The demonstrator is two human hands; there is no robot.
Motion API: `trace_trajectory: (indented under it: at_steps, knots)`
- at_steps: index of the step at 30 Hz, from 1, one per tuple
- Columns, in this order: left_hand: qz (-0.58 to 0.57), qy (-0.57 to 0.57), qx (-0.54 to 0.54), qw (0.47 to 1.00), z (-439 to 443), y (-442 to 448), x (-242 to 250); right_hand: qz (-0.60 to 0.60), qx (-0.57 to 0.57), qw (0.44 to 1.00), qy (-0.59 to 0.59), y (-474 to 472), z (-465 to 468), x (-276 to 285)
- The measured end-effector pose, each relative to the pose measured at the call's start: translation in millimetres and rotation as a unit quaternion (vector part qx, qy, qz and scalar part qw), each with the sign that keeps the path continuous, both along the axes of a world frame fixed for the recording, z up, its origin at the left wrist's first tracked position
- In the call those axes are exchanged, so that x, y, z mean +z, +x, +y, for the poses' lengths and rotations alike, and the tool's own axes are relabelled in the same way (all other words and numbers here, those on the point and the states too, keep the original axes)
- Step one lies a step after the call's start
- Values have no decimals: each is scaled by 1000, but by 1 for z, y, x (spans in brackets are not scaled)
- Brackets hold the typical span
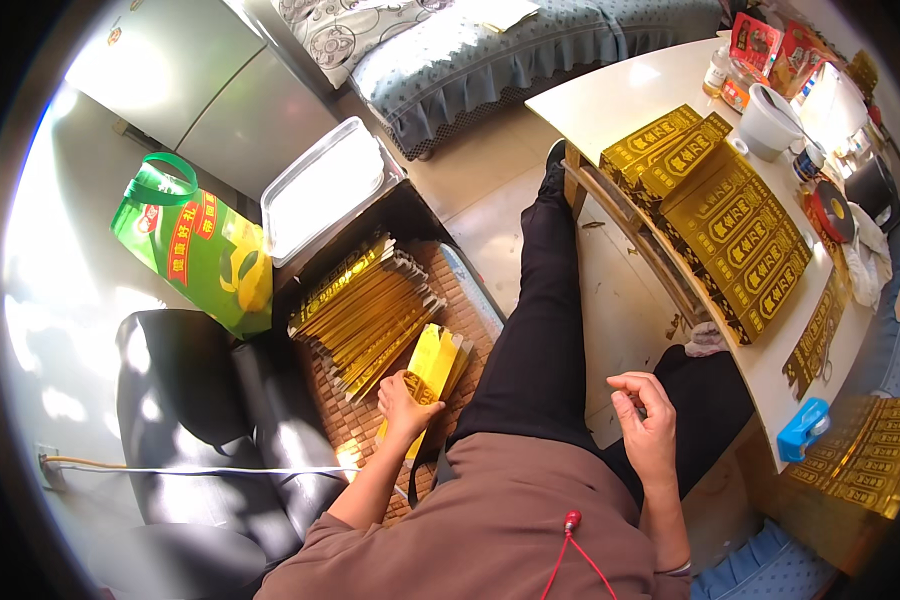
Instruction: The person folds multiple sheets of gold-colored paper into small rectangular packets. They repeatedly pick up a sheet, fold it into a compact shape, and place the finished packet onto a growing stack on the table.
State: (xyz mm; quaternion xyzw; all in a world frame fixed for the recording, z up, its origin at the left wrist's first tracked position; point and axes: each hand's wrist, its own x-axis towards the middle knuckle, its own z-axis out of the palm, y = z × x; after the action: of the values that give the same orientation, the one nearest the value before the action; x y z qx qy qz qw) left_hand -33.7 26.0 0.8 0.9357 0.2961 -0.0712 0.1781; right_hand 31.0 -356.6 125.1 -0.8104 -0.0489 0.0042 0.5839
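My left hand (407, 409) grips a yellow-gold folding carton (433, 358) at my left side, over a woven seat mat (341, 420). Just beyond it lies a row of flattened gold cartons (367, 319), packed on edge. My right hand (645, 416) hovers above my right thigh, fingers curled and apart, with nothing in it. To my right, assembled gold boxes (739, 232) stand in a block on a white table (570, 94). Two more boxes (667, 150) rest at the block's far end. My left hand hides part of the carton it holds.
A green gift bag (195, 247) and a clear plastic tub (322, 187) stand at the left. A white cable (210, 470) stretches across the black seat (187, 405). On the table are a blue tape dispenser (802, 429), a tape roll (832, 212) and a pale bucket (769, 124).
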Motion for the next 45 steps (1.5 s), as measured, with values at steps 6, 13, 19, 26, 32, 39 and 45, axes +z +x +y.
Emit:
trace_trajectory:
  at_steps: [6,13,19,26,32,39,45]
  knots:
    - [-194,-89,-223,951,-42,24,75,136,89,953,257,9,9,-10]
    - [-189,-276,-372,866,-109,54,105,162,121,903,380,23,12,5]
    - [-156,-354,-416,823,-135,78,115,246,39,845,473,17,-11,7]
    - [-244,-203,-535,783,-164,106,123,242,93,905,338,15,-34,5]
    - [-251,-149,-601,744,-177,120,127,203,50,965,161,14,-39,1]
    - [-264,-97,-637,718,-200,123,132,80,15,985,-154,17,-29,22]
    - [-253,-239,-523,778,-201,153,150,163,55,900,399,31,-66,-7]
